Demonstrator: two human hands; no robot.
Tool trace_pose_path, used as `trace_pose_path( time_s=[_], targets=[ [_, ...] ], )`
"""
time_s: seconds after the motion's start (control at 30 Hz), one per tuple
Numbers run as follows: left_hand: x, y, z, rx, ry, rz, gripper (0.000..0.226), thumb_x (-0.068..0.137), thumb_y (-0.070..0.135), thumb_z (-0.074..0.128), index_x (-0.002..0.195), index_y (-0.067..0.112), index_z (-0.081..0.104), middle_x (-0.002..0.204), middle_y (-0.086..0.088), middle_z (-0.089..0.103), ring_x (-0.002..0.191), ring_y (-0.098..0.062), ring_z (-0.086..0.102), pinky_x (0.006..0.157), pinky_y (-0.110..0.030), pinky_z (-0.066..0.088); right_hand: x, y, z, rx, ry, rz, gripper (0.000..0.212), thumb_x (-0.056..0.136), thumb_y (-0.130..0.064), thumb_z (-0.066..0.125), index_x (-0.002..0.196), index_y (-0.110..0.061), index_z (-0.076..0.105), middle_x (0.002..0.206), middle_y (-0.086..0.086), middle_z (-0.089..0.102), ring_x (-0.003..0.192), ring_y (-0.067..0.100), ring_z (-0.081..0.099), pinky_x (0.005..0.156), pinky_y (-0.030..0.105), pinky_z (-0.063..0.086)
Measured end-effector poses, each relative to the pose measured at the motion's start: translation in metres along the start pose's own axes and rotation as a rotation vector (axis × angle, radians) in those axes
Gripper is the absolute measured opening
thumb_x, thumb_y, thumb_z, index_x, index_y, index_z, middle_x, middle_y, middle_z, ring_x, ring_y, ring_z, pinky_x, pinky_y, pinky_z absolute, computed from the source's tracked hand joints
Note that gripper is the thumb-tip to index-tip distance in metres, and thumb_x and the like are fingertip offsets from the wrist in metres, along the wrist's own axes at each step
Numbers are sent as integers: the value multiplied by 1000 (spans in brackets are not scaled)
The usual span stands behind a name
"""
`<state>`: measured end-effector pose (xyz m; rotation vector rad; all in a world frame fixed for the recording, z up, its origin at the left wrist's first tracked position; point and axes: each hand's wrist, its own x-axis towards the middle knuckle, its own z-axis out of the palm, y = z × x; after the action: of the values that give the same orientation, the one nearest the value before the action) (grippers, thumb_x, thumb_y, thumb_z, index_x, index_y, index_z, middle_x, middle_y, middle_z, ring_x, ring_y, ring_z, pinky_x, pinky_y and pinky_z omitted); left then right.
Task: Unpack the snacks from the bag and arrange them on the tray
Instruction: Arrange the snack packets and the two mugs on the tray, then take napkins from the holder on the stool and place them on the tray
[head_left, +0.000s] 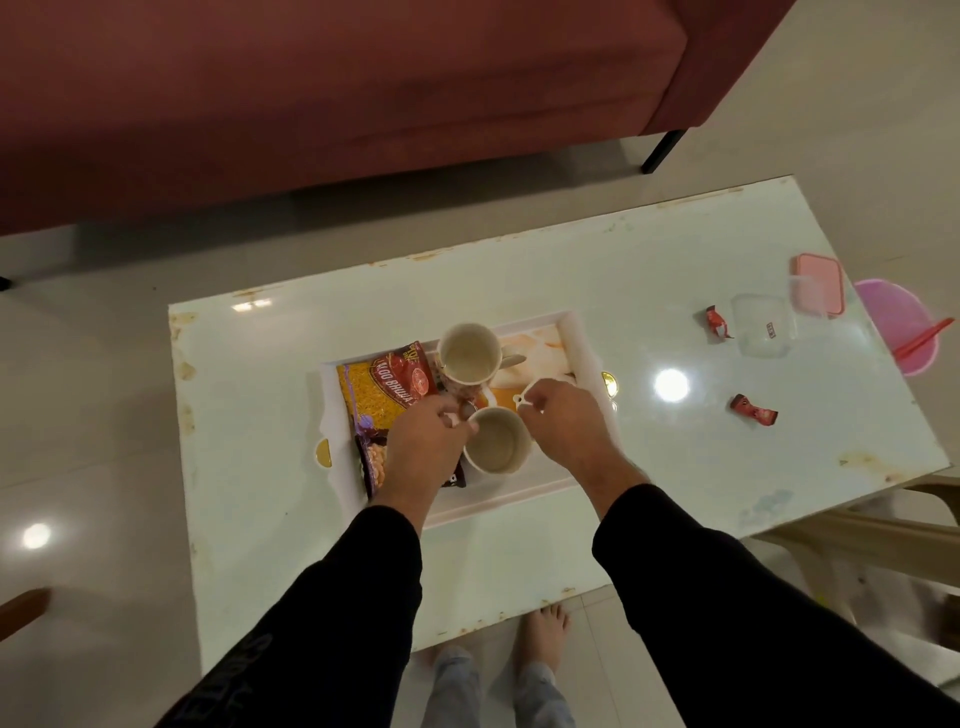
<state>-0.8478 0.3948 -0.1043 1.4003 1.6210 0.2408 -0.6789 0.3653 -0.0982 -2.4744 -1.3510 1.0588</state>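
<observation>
A white tray (582, 338) lies in the middle of the table. On its left part rests a yellow and red snack packet (387, 389), with a darker packet (375, 465) below it, partly under my left wrist. Two cream cups stand on the tray, the far cup (467, 358) and the near cup (496, 441). My left hand (426, 441) is pinched on a small spoon (470, 410) at the near cup's left rim. My right hand (566, 421) pinches the near cup's white loop handle (519, 400). No bag is in view.
Two red wrapped sweets (717, 322) (753, 408) lie on the glass table (571, 540) to the right. A clear box (763, 325) with a pink lid (818, 283) sits near the right edge, next to a pink bowl (898, 327). A maroon sofa (337, 78) stands behind.
</observation>
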Motion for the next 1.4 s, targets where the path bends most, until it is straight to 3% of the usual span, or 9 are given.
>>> trace_pose_path(
  time_s=[0.1,0.3,0.4,0.5,0.63,0.77,0.93,1.13,1.4],
  targets=[
    [-2,-7,5,60,-25,-7,21,79,23,76,100,21,74,88,6,71,74,-10,62,63,-25,49,-5,-1,5,25,-4,-27,25,93,-17,48,94,-13,73,94,4,73,88,24,65,78,31,50],
    [-2,-8,6,64,-10,-13,21,81,20,75,102,19,74,88,4,73,68,-13,65,62,-29,55,-4,-3,13,45,-1,-18,29,96,-14,45,104,-14,72,101,5,72,92,23,63,76,25,45],
    [-5,-6,3,99,17,44,27,83,29,73,108,18,71,92,11,66,77,-6,58,64,-20,42,-6,-1,12,47,3,-19,29,98,-17,45,114,-18,70,111,5,71,100,23,63,84,29,47],
    [-11,8,-1,102,91,142,22,88,35,66,104,20,70,90,9,67,67,2,54,49,-6,34,-8,4,5,78,62,25,30,97,-22,50,123,-22,64,121,4,67,109,23,62,91,30,46],
    [-28,39,-5,159,60,226,26,91,30,61,111,16,69,106,-1,73,94,-15,66,79,-29,53,-28,12,-18,108,99,43,32,93,-27,57,125,-23,62,123,1,66,108,23,62,82,24,40],
    [-72,77,-1,218,-63,257,34,91,29,60,121,12,65,119,-9,68,108,-23,63,95,-36,49,-75,20,-59,95,128,55,35,90,-28,60,124,-18,62,120,7,67,108,28,63,88,30,45],
    [-139,119,15,164,-191,228,34,92,33,60,122,17,64,125,-1,66,107,-16,64,86,-25,43,-151,56,-116,252,134,107,38,91,-31,62,126,-16,61,122,7,66,106,21,63,82,26,43],
    [-228,175,52,168,-244,249,35,91,35,61,121,18,64,126,0,65,112,-17,61,92,-26,41,-246,127,-189,400,201,175,36,91,-32,62,124,-18,62,128,4,62,110,18,62,85,25,43],
    [-334,265,153,234,-397,429,36,90,37,63,120,18,64,124,-1,66,113,-17,60,87,-22,36,-351,240,-270,512,400,255,35,90,-31,63,120,-15,64,122,5,66,105,18,63,87,28,49]
  ],
)
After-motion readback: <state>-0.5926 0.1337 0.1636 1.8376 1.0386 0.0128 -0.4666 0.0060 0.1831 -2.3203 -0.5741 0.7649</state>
